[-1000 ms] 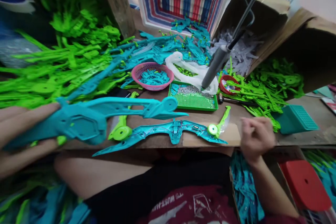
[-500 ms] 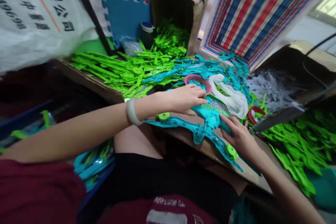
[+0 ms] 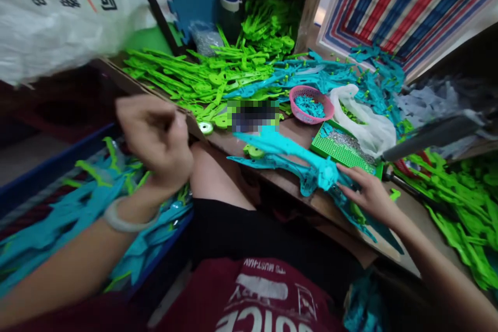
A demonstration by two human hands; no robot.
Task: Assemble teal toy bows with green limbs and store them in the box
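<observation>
My left hand (image 3: 157, 140) is raised over the crate at left, its fingers curled closed. Anything inside that fist is hidden. At the table's front edge, my right hand (image 3: 369, 194) grips the right end of a long teal plastic shell (image 3: 291, 148), thumb and fingers at its side. A matching teal half-shell (image 3: 268, 162) lies just below it on the table, with a round lime-green part (image 3: 254, 151) beside it. Behind the shells sit a green perforated tray (image 3: 338, 148) of small metal pieces and a pink basket (image 3: 293, 109) of small teal parts.
Lime-green plastic parts (image 3: 182, 72) are heaped at the back left, with teal parts (image 3: 311, 75) beside them. A white plastic bag (image 3: 365, 122) lies by the tray. A dark-handled tool (image 3: 412, 189) points in from the right. The blue crate (image 3: 163, 254) holds assembled teal-and-green pieces.
My left hand has left the teal shell and swung left above the crate, closing. My right hand stays on the shell, now lying over the other half. The camera view has shifted downward.
</observation>
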